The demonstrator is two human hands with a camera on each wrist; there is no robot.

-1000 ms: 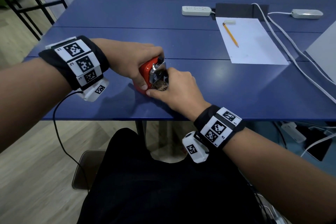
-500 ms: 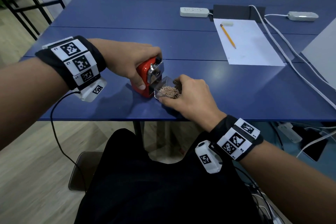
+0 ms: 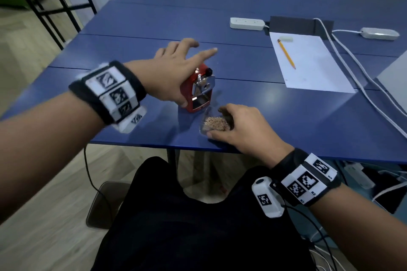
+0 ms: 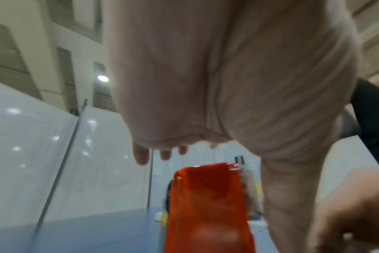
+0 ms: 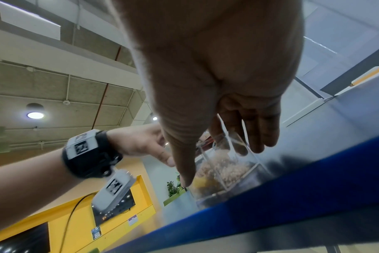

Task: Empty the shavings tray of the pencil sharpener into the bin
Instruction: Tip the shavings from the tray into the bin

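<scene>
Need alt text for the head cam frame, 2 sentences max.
A person's right hand grips a clear shavings tray full of shavings, pulled free of a red pencil sharpener on a blue table. The left hand hovers open over the sharpener; beyond lie a pencil on paper and a power strip.

Sharpener (image 3: pixel 196 89) just beside tray (image 3: pixel 214 124).
</scene>
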